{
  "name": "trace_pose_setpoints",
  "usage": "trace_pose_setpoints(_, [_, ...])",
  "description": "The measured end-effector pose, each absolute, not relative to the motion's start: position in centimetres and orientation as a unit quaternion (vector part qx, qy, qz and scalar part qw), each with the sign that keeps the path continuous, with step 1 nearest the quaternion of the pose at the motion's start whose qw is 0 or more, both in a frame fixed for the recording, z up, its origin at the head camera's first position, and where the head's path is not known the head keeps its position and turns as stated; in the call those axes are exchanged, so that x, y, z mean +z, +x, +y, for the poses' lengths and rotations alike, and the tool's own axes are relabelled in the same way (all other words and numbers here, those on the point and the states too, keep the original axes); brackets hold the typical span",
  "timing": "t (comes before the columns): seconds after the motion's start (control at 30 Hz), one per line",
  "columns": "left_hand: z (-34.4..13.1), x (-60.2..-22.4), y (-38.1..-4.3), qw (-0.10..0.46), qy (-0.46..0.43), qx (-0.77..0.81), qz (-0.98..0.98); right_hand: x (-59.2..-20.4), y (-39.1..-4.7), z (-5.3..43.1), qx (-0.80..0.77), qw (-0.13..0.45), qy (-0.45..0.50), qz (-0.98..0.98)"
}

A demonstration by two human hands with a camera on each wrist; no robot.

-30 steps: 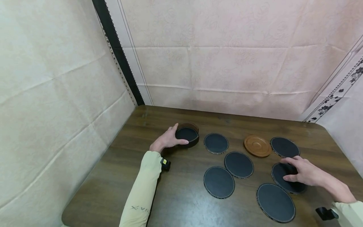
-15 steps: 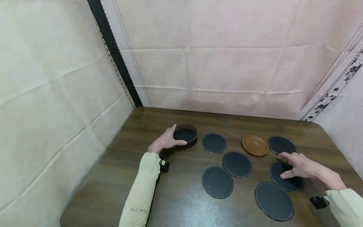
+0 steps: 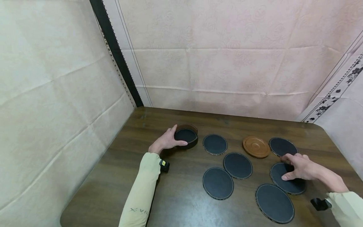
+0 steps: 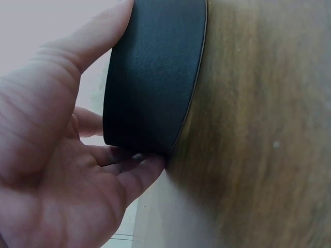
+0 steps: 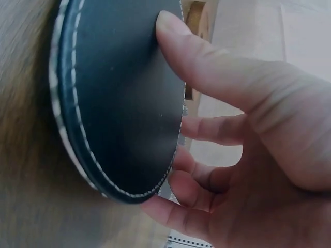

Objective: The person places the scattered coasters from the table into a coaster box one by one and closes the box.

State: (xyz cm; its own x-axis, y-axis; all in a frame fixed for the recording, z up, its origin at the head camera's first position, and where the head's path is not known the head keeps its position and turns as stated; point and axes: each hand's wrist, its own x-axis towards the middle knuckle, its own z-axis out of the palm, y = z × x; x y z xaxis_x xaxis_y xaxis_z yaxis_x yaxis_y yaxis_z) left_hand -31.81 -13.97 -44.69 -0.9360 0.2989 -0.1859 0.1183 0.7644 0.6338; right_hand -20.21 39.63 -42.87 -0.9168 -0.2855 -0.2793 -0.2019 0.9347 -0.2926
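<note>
My left hand [image 3: 167,139] holds a round dark leather coaster holder [image 3: 191,144], its thumb along the near wall and its fingers round the far side. Inside the holder lies a dark round surface. In the left wrist view the holder's outer wall [image 4: 155,72] stands on the wood. My right hand [image 3: 305,170] is over a black, white-stitched leather coaster [image 3: 292,187] at the right. Its thumb presses on the coaster's top while the other fingers curl at the edge, as the right wrist view of this coaster [image 5: 119,113] shows.
More black coasters lie flat: one near coaster [image 3: 275,203], one far coaster [image 3: 283,147], and several left of them, such as the middle coaster [image 3: 237,165]. A brown wooden disc [image 3: 256,147] lies behind. Pale cloth [image 3: 227,69] hangs along the back of the wooden table [image 3: 113,189].
My right hand has shifted slightly away from me over the coaster, its index finger now past the far edge. The left hand and holder stay in place.
</note>
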Motion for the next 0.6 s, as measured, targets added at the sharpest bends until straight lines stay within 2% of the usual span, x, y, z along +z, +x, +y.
trace_pose_setpoints(0.6, [-14.0, -44.9, -31.9, 0.139, 0.111, 0.328, 0.928, -40.8, -19.9, 38.0, -0.110, 0.081, -0.152, 0.979])
